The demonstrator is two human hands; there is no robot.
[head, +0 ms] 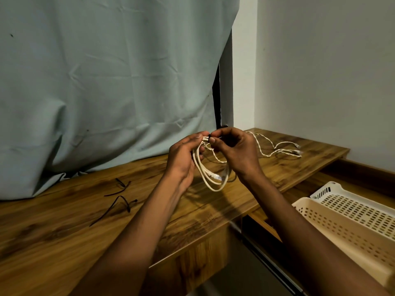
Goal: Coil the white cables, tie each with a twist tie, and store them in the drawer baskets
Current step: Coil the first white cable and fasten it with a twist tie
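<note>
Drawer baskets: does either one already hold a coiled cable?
No, the beige basket and white basket show only bare perforated floors; the coiled cable hangs between both hands.

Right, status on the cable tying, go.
Left hand holds coiled white cable. Right hand pinches black twist tie at coil's top. Second cable loose on desk. Baskets hold no cable. Nothing in the way.

Two hands are seen, the left hand [183, 159] and the right hand [237, 150]. One coiled white cable [213, 178] is counted between them, and one loose white cable [282, 149] far right. Two black twist ties [119, 189] [119, 207] are counted near left, and two baskets, beige [342, 227] and white [333, 189], near right.
</note>
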